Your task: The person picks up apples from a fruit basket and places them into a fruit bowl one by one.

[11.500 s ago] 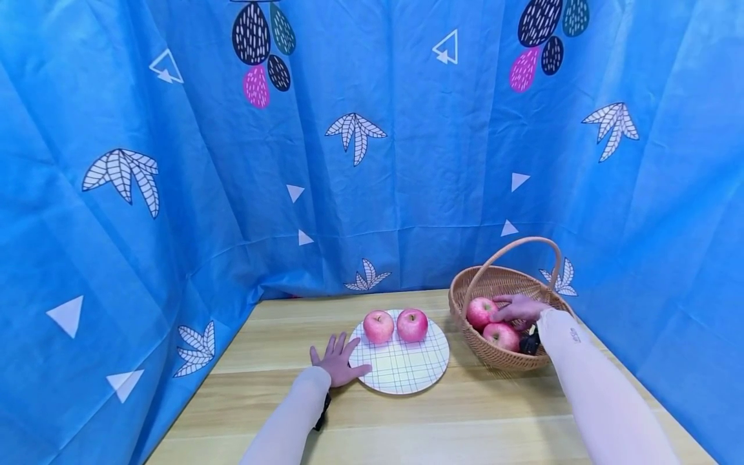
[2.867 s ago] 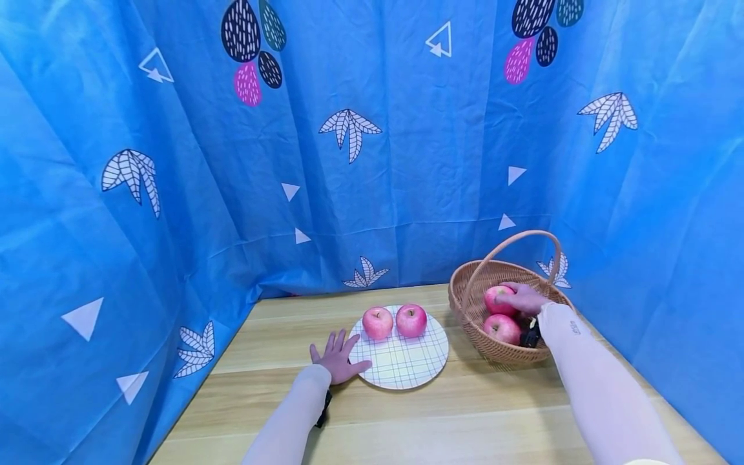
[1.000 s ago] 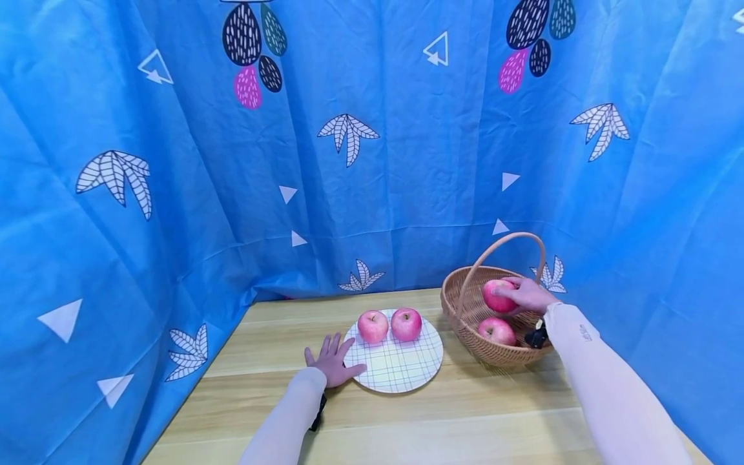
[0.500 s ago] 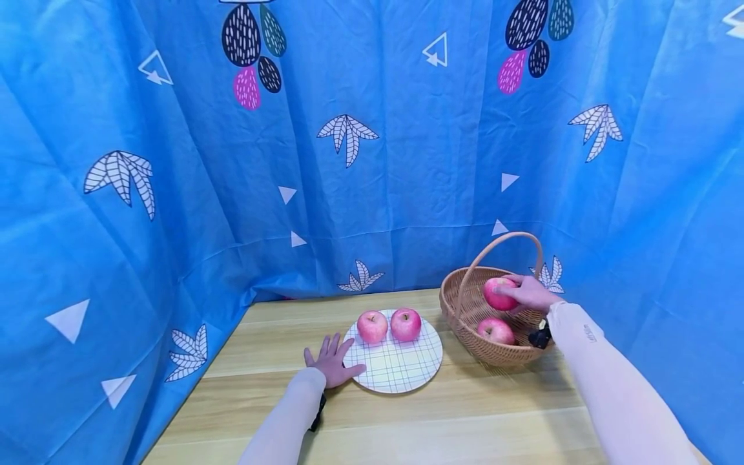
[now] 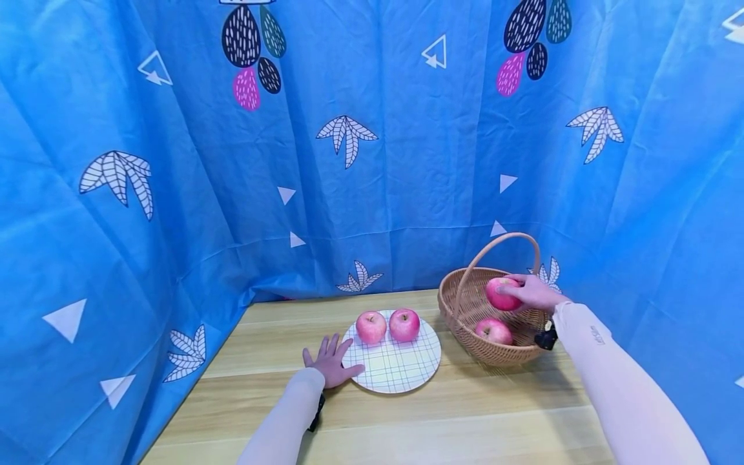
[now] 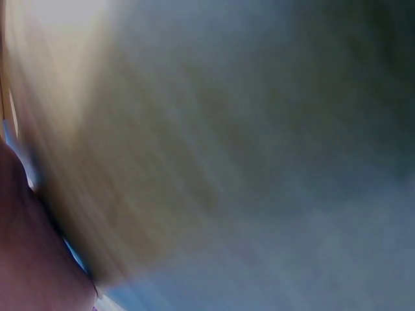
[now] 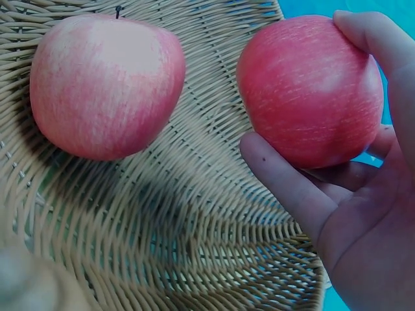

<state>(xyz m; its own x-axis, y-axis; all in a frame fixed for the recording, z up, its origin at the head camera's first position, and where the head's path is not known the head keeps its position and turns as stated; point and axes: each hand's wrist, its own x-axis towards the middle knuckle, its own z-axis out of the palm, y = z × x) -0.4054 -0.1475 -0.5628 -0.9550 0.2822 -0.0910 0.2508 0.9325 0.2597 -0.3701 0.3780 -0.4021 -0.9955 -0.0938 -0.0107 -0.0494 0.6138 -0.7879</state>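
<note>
In the head view my right hand (image 5: 533,292) grips a red apple (image 5: 501,294) over the wicker basket (image 5: 488,354). The right wrist view shows thumb and fingers curled round this apple (image 7: 311,91), held apart from the other apple (image 7: 107,87), which lies on the woven bottom. My left hand (image 5: 330,363) rests with spread fingers at the left rim of a round checked plate (image 5: 395,374), its thumb on the plate's edge. Two apples sit side by side at the back of the plate, a paler one (image 5: 371,327) and a redder one (image 5: 404,325). The left wrist view is mostly blur.
The basket's tall arched handle (image 5: 494,244) rises over its opening, left of and behind my right hand. A wooden table (image 5: 453,426) carries everything. Blue patterned curtain (image 5: 401,194) hangs behind and along both sides.
Earlier my right hand was down among two apples in the basket. It has since taken hold of one and raised it a little off the bottom. The left hand stays at the plate.
</note>
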